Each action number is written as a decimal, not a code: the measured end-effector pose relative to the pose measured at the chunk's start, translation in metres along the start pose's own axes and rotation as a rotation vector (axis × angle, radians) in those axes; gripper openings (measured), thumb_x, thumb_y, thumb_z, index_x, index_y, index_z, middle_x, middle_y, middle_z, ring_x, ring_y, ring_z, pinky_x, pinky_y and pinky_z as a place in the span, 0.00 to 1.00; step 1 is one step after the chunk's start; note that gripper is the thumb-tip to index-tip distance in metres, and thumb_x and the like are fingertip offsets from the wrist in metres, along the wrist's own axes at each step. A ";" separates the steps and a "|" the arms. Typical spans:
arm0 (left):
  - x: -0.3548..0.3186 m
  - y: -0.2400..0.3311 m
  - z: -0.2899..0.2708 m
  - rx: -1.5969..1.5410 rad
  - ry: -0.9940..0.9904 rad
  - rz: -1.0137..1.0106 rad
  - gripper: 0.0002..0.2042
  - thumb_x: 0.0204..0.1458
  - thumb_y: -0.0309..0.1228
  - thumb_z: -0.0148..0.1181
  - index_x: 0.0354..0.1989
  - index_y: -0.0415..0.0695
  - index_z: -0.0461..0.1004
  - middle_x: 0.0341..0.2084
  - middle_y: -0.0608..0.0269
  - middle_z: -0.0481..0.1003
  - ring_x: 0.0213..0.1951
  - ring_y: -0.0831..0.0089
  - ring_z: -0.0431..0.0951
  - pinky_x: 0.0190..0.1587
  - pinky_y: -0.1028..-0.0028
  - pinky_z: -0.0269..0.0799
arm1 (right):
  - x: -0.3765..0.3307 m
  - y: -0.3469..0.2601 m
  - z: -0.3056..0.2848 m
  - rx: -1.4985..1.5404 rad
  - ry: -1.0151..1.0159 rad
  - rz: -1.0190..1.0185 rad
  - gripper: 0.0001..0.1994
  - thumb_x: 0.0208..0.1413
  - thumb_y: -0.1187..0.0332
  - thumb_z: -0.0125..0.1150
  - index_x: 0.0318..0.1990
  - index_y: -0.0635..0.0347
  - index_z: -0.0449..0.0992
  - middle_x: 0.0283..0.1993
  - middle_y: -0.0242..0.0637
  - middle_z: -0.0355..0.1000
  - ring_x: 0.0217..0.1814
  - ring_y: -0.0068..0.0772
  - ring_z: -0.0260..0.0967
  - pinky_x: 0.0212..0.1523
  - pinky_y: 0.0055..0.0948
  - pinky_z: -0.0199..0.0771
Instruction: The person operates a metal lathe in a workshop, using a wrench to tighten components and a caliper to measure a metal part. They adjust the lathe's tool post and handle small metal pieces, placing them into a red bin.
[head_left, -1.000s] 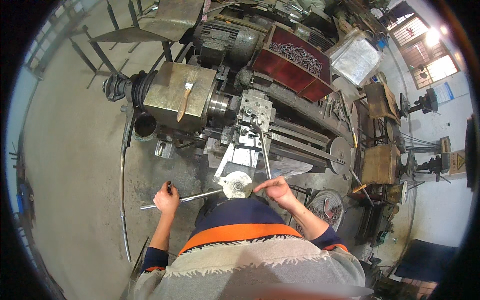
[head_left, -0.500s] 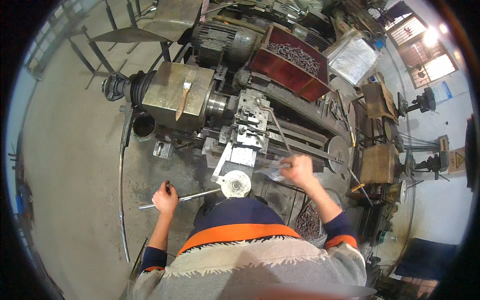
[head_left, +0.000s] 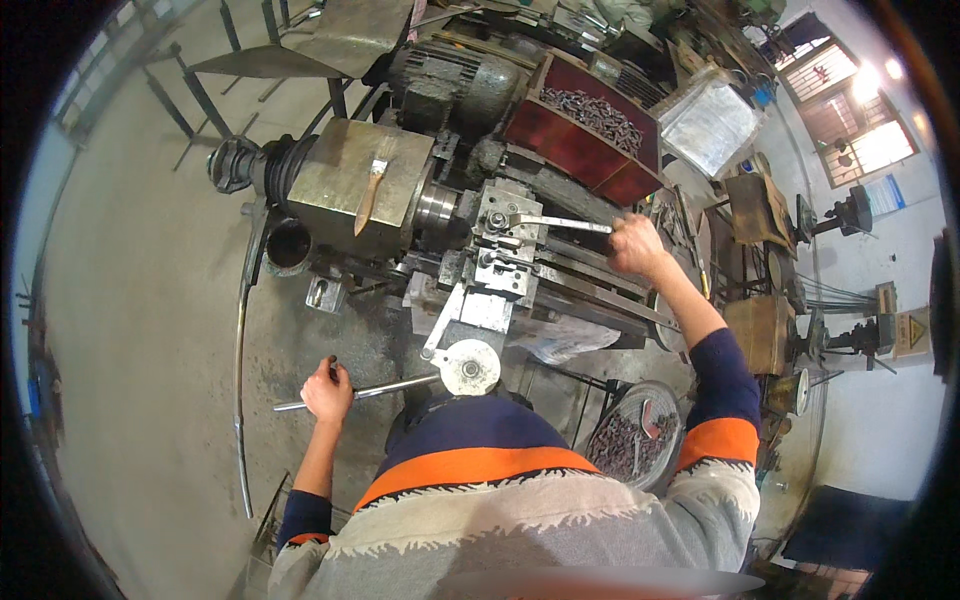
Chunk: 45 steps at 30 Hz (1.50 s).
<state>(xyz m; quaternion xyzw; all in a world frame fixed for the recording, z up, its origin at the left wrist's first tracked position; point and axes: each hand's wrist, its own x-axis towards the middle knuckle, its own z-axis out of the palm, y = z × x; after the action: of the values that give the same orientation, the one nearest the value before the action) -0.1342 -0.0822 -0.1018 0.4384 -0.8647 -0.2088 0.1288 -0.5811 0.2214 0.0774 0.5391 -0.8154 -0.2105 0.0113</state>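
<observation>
My right hand (head_left: 637, 243) is closed around the outer end of a metal wrench (head_left: 565, 222). The wrench's other end sits on a bolt on top of the tool post (head_left: 506, 218) of a lathe. On the left, my left hand (head_left: 327, 391) is curled closed over a steel rod (head_left: 395, 385). Something small and dark shows at its fingertips; what it grips I cannot make out. Between my hands, close to my body, is a pale round handwheel (head_left: 470, 367) with a crank arm (head_left: 446, 318) above it.
A paintbrush (head_left: 371, 197) lies on the headstock (head_left: 335, 185). Behind the lathe stands a red box (head_left: 560, 135) full of small metal parts. A basket (head_left: 672, 440) with more parts is at my right. A long bent bar (head_left: 241, 380) hangs at the left.
My right hand has moved up and right, swinging the wrench from slanting toward me to pointing right. My left hand stays nearly in place.
</observation>
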 end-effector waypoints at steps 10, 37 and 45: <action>0.001 0.000 0.000 -0.002 0.005 -0.018 0.10 0.46 0.35 0.55 0.34 0.46 0.78 0.16 0.56 0.75 0.21 0.56 0.76 0.26 0.61 0.70 | 0.059 0.035 -0.024 -0.074 -0.053 -0.125 0.11 0.28 0.60 0.61 0.19 0.57 0.76 0.32 0.36 0.69 0.43 0.37 0.63 0.45 0.33 0.62; 0.006 0.009 -0.004 0.094 -0.093 -0.039 0.11 0.43 0.36 0.54 0.33 0.48 0.78 0.19 0.53 0.76 0.25 0.54 0.77 0.30 0.59 0.71 | -0.052 -0.124 0.001 1.869 -0.410 0.388 0.18 0.36 0.69 0.49 0.35 0.65 0.80 0.20 0.32 0.70 0.19 0.19 0.62 0.19 0.20 0.61; 0.005 0.011 -0.004 0.115 -0.110 -0.045 0.11 0.43 0.36 0.54 0.33 0.49 0.79 0.20 0.54 0.76 0.27 0.55 0.77 0.32 0.59 0.72 | -0.042 -0.209 -0.007 2.427 -0.111 0.386 0.16 0.41 0.74 0.45 0.35 0.74 0.76 0.15 0.27 0.57 0.15 0.17 0.48 0.15 0.20 0.49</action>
<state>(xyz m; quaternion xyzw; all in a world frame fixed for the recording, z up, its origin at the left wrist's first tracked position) -0.1435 -0.0816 -0.0923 0.4523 -0.8709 -0.1853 0.0508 -0.3790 0.1877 0.0182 0.0613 -0.5483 0.6667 -0.5010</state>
